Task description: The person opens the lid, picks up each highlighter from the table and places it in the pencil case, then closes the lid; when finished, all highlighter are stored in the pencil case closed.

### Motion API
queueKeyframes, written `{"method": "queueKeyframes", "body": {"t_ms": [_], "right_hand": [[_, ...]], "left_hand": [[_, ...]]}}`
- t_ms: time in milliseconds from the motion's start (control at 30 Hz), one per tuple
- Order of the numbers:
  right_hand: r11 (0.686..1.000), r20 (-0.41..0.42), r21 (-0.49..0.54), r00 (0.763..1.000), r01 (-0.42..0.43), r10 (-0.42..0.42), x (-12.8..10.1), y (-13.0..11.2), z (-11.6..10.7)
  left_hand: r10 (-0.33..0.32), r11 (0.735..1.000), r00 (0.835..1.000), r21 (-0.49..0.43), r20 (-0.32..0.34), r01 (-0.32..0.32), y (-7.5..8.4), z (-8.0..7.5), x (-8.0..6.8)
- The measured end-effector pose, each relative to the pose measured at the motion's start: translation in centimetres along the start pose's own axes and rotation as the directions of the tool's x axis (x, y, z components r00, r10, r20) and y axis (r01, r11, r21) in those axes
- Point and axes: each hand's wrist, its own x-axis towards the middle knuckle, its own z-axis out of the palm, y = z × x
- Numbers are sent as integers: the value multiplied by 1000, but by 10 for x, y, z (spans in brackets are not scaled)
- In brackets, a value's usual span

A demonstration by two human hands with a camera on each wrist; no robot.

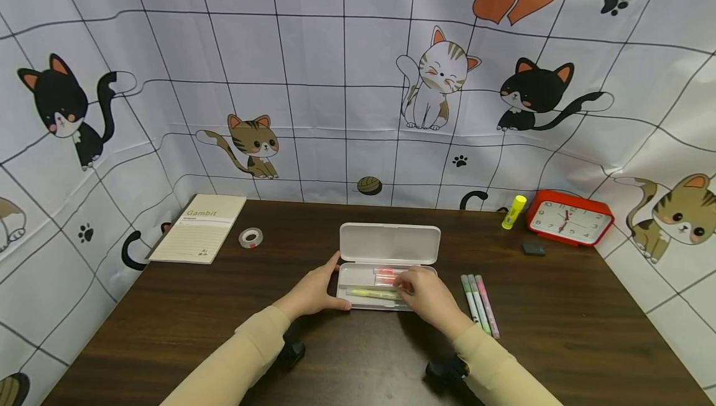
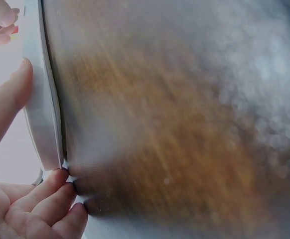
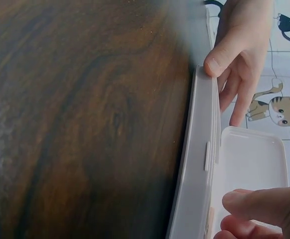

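A white pencil case [image 1: 390,243] lies on the dark wooden table with its lid raised at the back. My left hand [image 1: 313,288] grips the case's left end, thumb at the front corner and fingers round the end. Inside the case are a yellow-green pen [image 1: 371,294] and, behind it, a red-orange and clear item [image 1: 384,276] whose kind I cannot tell. My right hand [image 1: 427,297] is over the right part of the case, its fingers bent down beside these things. In the right wrist view its thumb [image 3: 237,203] is close to the fingers; what lies between them is hidden.
Three capped markers [image 1: 480,306] lie right of the case. Farther right are a yellow highlighter [image 1: 514,212], a red alarm clock [image 1: 570,217] and a dark eraser-like block [image 1: 533,249]. A tape roll [image 1: 250,238] and a notebook [image 1: 198,230] lie at the left.
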Motion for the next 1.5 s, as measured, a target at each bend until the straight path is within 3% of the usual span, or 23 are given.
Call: {"method": "queueKeyframes", "body": {"t_ms": [567, 933, 1500], "right_hand": [[994, -22, 48, 994, -103, 104, -17, 25, -18], [966, 17, 3, 966, -259, 259, -40, 50, -45], [937, -29, -10, 937, -350, 349, -77, 96, -70]], "left_hand": [[-21, 1000, 1000, 2, 2, 21, 3, -1, -2], [-15, 1000, 1000, -1, -5, 15, 2, -1, -3], [-7, 1000, 1000, -2, -7, 7, 2, 0, 0]]}}
